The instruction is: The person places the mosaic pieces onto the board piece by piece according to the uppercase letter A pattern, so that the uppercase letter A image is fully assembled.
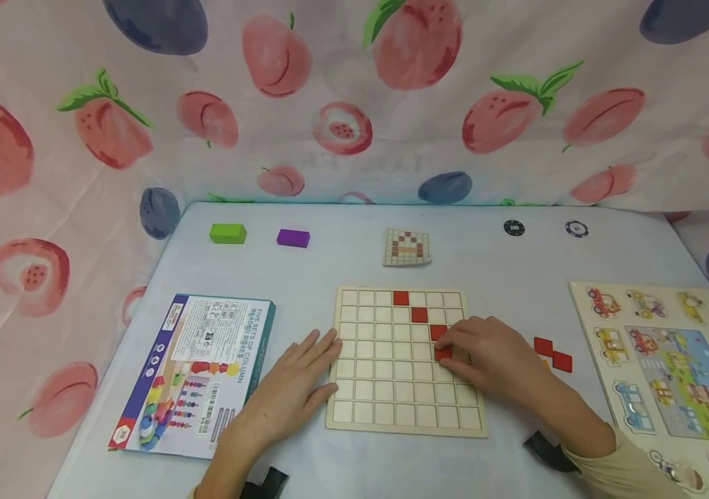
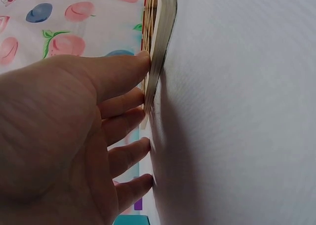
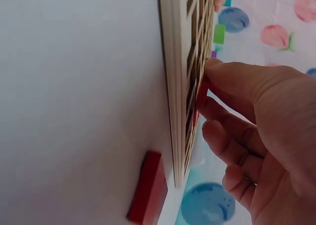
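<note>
A wooden grid board (image 1: 391, 402) lies in the middle of the table. Three red tiles (image 1: 419, 314) sit in a diagonal across its upper cells. My right hand (image 1: 454, 346) pinches a fourth red tile (image 1: 443, 353) down into the cell below that diagonal; in the right wrist view its fingertips (image 3: 212, 67) hold the tile (image 3: 201, 94) against the board (image 3: 173, 62). My left hand (image 1: 323, 360) lies flat on the table, its straight fingertips (image 2: 143, 57) against the board's left edge (image 2: 163, 32).
Two loose red tiles (image 1: 552, 353) lie right of the board, with a vehicle puzzle board (image 1: 672, 367) beyond them. A pattern card (image 1: 407, 247), green block (image 1: 227, 233), purple block (image 1: 293, 238) and two chips (image 1: 513, 227) lie at the back. A toy box (image 1: 195, 374) is left.
</note>
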### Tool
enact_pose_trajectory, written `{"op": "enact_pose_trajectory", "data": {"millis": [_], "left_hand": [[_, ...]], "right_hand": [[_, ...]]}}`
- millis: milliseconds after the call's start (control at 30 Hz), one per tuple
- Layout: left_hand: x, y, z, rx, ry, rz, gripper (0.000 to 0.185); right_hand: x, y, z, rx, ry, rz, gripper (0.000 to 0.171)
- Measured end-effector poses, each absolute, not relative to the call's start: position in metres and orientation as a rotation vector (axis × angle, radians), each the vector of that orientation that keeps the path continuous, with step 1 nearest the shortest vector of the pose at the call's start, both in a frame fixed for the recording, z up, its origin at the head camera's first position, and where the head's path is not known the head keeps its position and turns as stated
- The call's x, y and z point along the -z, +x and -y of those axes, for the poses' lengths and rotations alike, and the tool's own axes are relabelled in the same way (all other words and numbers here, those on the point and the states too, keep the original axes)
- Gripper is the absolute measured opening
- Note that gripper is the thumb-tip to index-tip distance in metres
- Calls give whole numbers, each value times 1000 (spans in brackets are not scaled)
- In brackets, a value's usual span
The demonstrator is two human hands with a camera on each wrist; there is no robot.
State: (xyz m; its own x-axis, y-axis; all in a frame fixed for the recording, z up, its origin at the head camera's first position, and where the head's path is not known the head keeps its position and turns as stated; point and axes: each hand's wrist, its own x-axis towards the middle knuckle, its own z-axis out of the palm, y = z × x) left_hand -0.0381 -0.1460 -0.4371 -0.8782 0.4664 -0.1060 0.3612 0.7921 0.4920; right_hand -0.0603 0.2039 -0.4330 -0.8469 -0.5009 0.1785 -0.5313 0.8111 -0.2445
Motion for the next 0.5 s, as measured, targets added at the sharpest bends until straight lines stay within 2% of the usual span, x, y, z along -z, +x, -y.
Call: {"op": "enact_pose_trajectory", "data": {"millis": [500], "left_hand": [[436, -38, 145, -704, 655, -2765, 65]], "right_hand": [[435, -60, -198, -393, 817, 2888, 18]]}}
